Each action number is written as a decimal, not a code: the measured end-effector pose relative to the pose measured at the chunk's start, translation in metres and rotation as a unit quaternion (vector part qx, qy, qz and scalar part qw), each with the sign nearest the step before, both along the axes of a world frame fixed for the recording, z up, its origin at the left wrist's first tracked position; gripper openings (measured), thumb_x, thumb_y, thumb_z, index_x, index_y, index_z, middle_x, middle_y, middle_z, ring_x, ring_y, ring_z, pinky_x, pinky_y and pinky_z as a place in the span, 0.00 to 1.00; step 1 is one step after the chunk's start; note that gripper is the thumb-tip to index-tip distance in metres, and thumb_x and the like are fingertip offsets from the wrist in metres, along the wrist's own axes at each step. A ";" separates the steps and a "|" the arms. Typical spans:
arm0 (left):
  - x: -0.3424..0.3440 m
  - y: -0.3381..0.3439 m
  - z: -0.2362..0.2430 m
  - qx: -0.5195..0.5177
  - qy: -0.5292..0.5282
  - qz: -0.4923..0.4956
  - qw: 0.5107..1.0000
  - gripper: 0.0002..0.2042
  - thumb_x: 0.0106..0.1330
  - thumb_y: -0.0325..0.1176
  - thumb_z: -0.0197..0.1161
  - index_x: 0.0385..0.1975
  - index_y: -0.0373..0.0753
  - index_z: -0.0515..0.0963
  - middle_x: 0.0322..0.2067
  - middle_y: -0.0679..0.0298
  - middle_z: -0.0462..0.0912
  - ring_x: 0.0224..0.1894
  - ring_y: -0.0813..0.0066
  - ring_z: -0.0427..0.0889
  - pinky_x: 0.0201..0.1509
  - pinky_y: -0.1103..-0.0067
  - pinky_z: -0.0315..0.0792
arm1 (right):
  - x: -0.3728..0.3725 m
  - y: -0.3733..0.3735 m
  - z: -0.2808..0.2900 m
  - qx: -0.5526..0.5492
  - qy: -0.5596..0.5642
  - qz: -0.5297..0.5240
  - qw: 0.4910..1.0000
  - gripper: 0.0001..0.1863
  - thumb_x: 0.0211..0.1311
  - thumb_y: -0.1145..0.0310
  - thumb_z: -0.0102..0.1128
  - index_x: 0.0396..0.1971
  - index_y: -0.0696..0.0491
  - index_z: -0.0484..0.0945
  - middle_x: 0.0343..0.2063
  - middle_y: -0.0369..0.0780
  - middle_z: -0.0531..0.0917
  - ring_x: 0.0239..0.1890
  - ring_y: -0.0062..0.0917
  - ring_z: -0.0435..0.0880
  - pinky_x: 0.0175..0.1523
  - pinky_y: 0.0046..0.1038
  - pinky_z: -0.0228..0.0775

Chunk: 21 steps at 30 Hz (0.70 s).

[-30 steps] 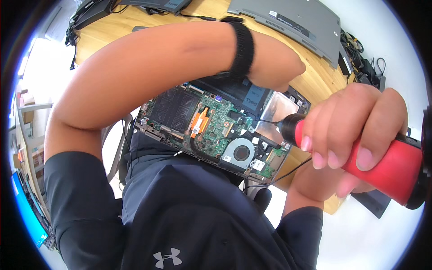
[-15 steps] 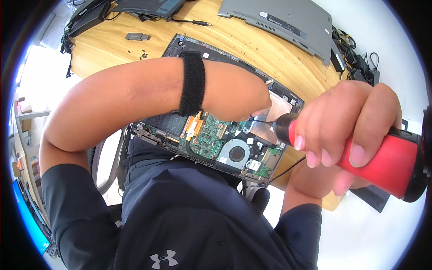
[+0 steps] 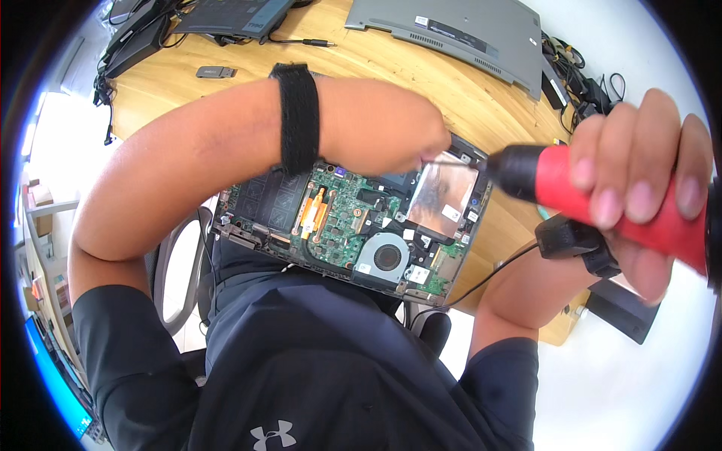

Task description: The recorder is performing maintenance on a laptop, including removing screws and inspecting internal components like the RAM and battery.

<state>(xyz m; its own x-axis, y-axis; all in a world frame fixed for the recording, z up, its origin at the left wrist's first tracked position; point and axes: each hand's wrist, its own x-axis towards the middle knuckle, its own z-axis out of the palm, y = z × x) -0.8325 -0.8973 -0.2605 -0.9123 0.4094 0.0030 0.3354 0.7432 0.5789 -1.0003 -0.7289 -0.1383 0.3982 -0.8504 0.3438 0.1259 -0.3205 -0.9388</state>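
Observation:
My right hand (image 3: 639,169) is wrapped around a red and black electric screwdriver (image 3: 553,177), its thin bit reaching left. The bit's end meets the fingertips of my left hand (image 3: 398,135), which are bent together; whatever they pinch is too small or hidden to make out. Both are held over an opened laptop (image 3: 252,240) that rests at the table's edge against my body. Its insides show a green circuit board (image 3: 338,225), a round fan (image 3: 387,259), a black battery (image 3: 263,201) and a shiny metal plate (image 3: 444,199). My left forearm, with a black wrist strap (image 3: 299,120), hides the laptop's far part.
Behind the laptop lies a grey bottom cover (image 3: 481,52) on the wooden table (image 3: 331,64). A USB stick (image 3: 216,72), a cable plug (image 3: 320,43) and another dark device (image 3: 233,19) lie at the far left. Tangled black cables (image 3: 568,56) sit far right.
My right hand has lifted the screwdriver up and to the right, its bit now nearly level. My left hand has shifted slightly left and away from me, still at the bit's tip.

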 end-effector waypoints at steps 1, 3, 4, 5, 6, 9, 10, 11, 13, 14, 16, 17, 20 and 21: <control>-0.005 -0.008 0.001 -0.008 0.009 0.011 1.000 0.06 0.62 0.29 0.62 0.32 0.32 0.79 0.34 0.50 0.82 0.40 0.46 0.82 0.47 0.62 0.76 | -0.001 0.003 -0.001 -0.012 -0.021 -0.041 0.999 0.25 0.56 0.67 0.79 0.48 0.47 0.70 0.45 0.38 0.77 0.48 0.28 0.80 0.61 0.39 0.69; -0.013 -0.021 0.003 -0.028 0.000 0.055 0.998 0.05 0.62 0.29 0.64 0.33 0.34 0.79 0.33 0.54 0.82 0.40 0.51 0.82 0.46 0.64 0.76 | 0.000 0.011 -0.003 -0.037 -0.064 -0.124 0.990 0.25 0.57 0.66 0.78 0.48 0.48 0.70 0.45 0.38 0.76 0.49 0.28 0.79 0.63 0.40 0.67; -0.018 -0.027 0.001 -0.031 0.001 0.055 0.998 0.05 0.62 0.29 0.64 0.33 0.34 0.79 0.33 0.54 0.82 0.40 0.51 0.82 0.46 0.64 0.76 | 0.001 0.014 -0.003 -0.050 -0.086 -0.163 0.982 0.25 0.57 0.66 0.77 0.48 0.48 0.69 0.45 0.38 0.75 0.50 0.28 0.78 0.63 0.41 0.66; -0.023 -0.033 -0.002 -0.047 0.000 0.082 0.996 0.05 0.62 0.28 0.64 0.33 0.34 0.79 0.33 0.55 0.82 0.40 0.52 0.82 0.46 0.64 0.76 | 0.003 0.018 -0.004 -0.063 -0.107 -0.201 0.972 0.25 0.58 0.65 0.77 0.48 0.48 0.69 0.46 0.38 0.75 0.50 0.28 0.77 0.64 0.41 0.64; -0.028 -0.038 -0.005 -0.064 0.000 0.109 0.992 0.04 0.62 0.28 0.64 0.33 0.35 0.80 0.33 0.55 0.83 0.40 0.53 0.83 0.46 0.64 0.76 | 0.005 0.023 -0.005 -0.076 -0.129 -0.238 0.960 0.25 0.58 0.65 0.76 0.49 0.48 0.69 0.46 0.38 0.75 0.51 0.28 0.77 0.65 0.42 0.63; -0.046 -0.038 -0.006 -0.096 -0.014 0.113 0.989 0.04 0.62 0.26 0.64 0.34 0.35 0.80 0.33 0.56 0.84 0.40 0.55 0.84 0.46 0.65 0.76 | 0.011 0.037 -0.006 -0.102 -0.169 -0.316 0.928 0.25 0.59 0.64 0.75 0.49 0.49 0.68 0.46 0.38 0.74 0.52 0.28 0.75 0.66 0.43 0.61; -0.050 -0.038 -0.010 -0.105 -0.035 0.120 0.987 0.04 0.62 0.26 0.64 0.34 0.35 0.80 0.34 0.56 0.84 0.40 0.55 0.84 0.46 0.66 0.76 | 0.010 0.037 -0.007 -0.106 -0.163 -0.326 0.925 0.24 0.60 0.64 0.74 0.49 0.49 0.68 0.46 0.38 0.73 0.52 0.29 0.75 0.67 0.43 0.60; -0.053 -0.040 -0.014 -0.106 -0.039 0.117 0.987 0.05 0.61 0.26 0.64 0.35 0.35 0.80 0.34 0.56 0.85 0.41 0.56 0.84 0.46 0.67 0.77 | 0.009 0.037 -0.007 -0.109 -0.156 -0.336 0.922 0.24 0.60 0.64 0.73 0.50 0.50 0.68 0.46 0.39 0.73 0.52 0.30 0.75 0.67 0.44 0.60; -0.055 -0.042 -0.019 -0.098 -0.043 0.124 0.987 0.05 0.62 0.26 0.65 0.35 0.35 0.80 0.34 0.56 0.85 0.41 0.57 0.84 0.46 0.67 0.77 | 0.008 0.039 -0.009 -0.115 -0.143 -0.357 0.916 0.23 0.62 0.64 0.71 0.50 0.51 0.68 0.46 0.40 0.73 0.53 0.31 0.74 0.68 0.45 0.59; -0.055 -0.042 -0.019 -0.089 -0.047 0.131 0.986 0.05 0.62 0.26 0.65 0.35 0.35 0.80 0.34 0.57 0.85 0.41 0.57 0.84 0.46 0.67 0.77 | 0.007 0.040 -0.010 -0.117 -0.137 -0.369 0.912 0.23 0.62 0.65 0.70 0.51 0.52 0.68 0.46 0.40 0.73 0.53 0.31 0.74 0.69 0.45 0.58; -0.054 -0.044 -0.019 -0.083 -0.060 0.133 0.986 0.05 0.63 0.27 0.66 0.36 0.35 0.80 0.35 0.57 0.85 0.41 0.58 0.85 0.46 0.68 0.77 | 0.005 0.041 -0.012 -0.121 -0.123 -0.389 0.905 0.22 0.64 0.65 0.68 0.51 0.53 0.68 0.46 0.41 0.72 0.54 0.33 0.73 0.70 0.46 0.57; -0.054 -0.045 -0.019 -0.077 -0.072 0.138 0.985 0.05 0.63 0.27 0.67 0.36 0.35 0.80 0.35 0.57 0.85 0.41 0.59 0.85 0.46 0.68 0.77 | 0.004 0.041 -0.012 -0.123 -0.116 -0.398 0.902 0.22 0.64 0.65 0.67 0.52 0.54 0.67 0.46 0.42 0.72 0.54 0.33 0.73 0.71 0.46 0.57; -0.051 -0.051 -0.017 -0.069 -0.062 0.118 0.989 0.07 0.64 0.29 0.68 0.37 0.34 0.80 0.35 0.57 0.85 0.40 0.60 0.84 0.46 0.69 0.77 | 0.004 0.038 -0.014 -0.128 -0.093 -0.423 0.892 0.21 0.67 0.66 0.65 0.52 0.56 0.67 0.47 0.43 0.71 0.55 0.35 0.72 0.72 0.47 0.55; -0.049 -0.057 -0.015 -0.068 -0.062 0.121 0.988 0.07 0.64 0.29 0.68 0.37 0.34 0.80 0.35 0.57 0.85 0.40 0.60 0.84 0.46 0.69 0.77 | 0.005 0.036 -0.014 -0.130 -0.085 -0.429 0.890 0.20 0.67 0.66 0.64 0.53 0.56 0.67 0.47 0.44 0.71 0.55 0.36 0.72 0.73 0.48 0.54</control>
<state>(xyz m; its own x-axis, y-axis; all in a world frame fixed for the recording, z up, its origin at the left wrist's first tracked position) -0.8812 -0.9538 -0.2752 -0.9734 0.1690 -0.1549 0.0720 0.8668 0.4934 -0.9956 -0.6925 -0.1521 -0.4368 -0.6993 0.5659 -0.1369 -0.5701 -0.8101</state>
